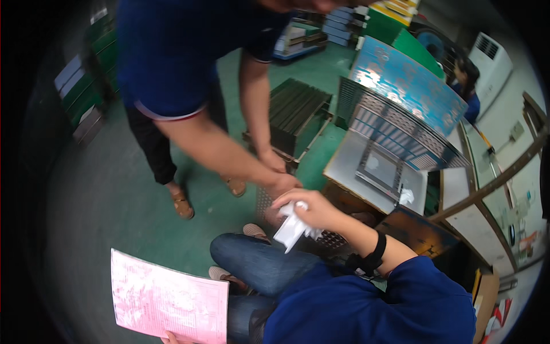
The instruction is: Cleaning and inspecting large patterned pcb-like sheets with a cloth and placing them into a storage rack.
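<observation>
My right hand is closed around a crumpled white cloth or tissue above my knees; I cannot tell which it is. At the lower left, fingers of my left hand grip the bottom edge of a pink printed sheet, which looks glossy as if sleeved in plastic. A co-worker in a dark blue shirt leans in from the far left. One co-worker's hand is close to my right fingertips, and whether they touch is unclear. Below our hands, a perforated metal panel is partly hidden.
A stack of dark panels stands on the green floor ahead. To the right, a worktable bears a flat metal frame, with a perforated sheet and a blue board upright behind. Another person is at the far right.
</observation>
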Demonstrator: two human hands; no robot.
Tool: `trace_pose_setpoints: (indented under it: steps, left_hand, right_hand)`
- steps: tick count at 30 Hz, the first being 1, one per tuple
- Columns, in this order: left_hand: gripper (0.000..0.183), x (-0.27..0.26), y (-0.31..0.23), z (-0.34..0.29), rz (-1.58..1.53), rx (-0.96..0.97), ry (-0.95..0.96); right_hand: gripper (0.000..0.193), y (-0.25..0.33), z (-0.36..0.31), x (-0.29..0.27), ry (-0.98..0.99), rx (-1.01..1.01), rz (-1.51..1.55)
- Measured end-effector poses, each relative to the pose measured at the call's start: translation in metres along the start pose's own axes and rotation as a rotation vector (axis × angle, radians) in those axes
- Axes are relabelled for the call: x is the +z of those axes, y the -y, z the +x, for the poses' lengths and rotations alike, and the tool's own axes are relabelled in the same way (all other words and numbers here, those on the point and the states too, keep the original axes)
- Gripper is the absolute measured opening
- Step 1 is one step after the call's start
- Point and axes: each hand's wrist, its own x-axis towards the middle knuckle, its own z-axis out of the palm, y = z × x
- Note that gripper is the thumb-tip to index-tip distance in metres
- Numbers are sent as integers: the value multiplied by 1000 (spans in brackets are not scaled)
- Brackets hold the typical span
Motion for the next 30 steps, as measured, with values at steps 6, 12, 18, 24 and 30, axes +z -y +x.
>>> trace_pose_setpoints:
  steps: [6, 12, 18, 24, 30]
  left_hand:
    - [47, 12, -10, 60, 124, 1498, -141]
    - [43, 22, -94, 10, 206, 300, -10]
    - [38, 33, -85, 60, -1031, -290, 48]
    - [41, 100, -178, 51, -912, -285, 246]
    - [25, 119, -165, 29, -866, -343, 516]
  right_hand:
    - [20, -42, -61, -136, -690, 33, -677]
    - [39, -98, -143, -257, -901, 925, -867]
    - [44, -132, -167, -284, -636, 1187, -968]
    - [33, -91, -127, -250, -721, 1017, -1034]
    - [28, -52, -82, -208, -737, 737, -1046]
